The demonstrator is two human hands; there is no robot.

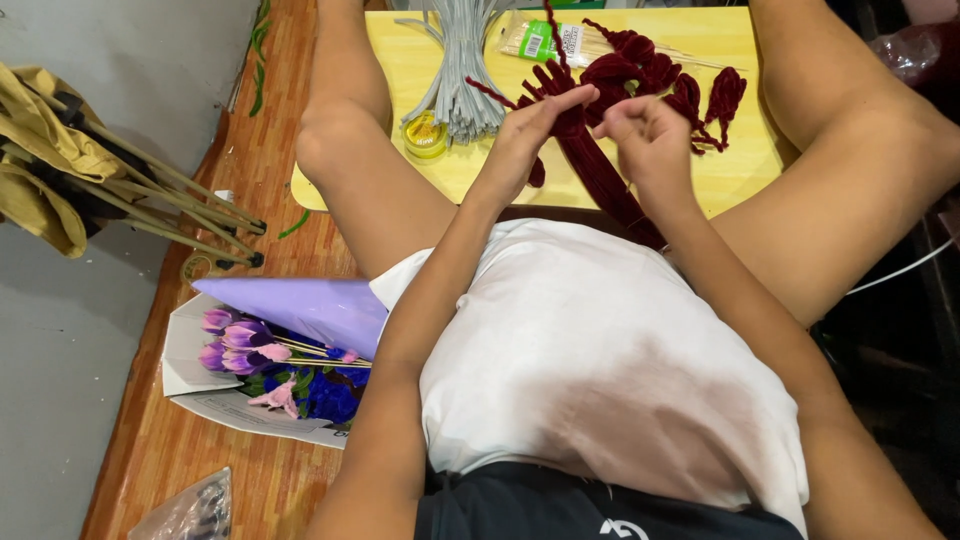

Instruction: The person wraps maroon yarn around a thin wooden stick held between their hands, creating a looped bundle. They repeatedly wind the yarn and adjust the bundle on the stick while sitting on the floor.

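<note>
Dark red chenille stems, long axis diagonal toward lap, left hand and right hand grip pinching them.

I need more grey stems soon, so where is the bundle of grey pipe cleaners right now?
In the head view, the grey pipe cleaner bundle lies on the yellow table at upper centre, just left of the left hand, with a small yellow jar beside it.

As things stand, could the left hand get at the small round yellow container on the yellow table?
Probably yes. The left hand pinches dark red fuzzy pipe cleaners, so it is occupied, but the small round yellow container sits just to its left with bare table between and nothing blocking.
</note>
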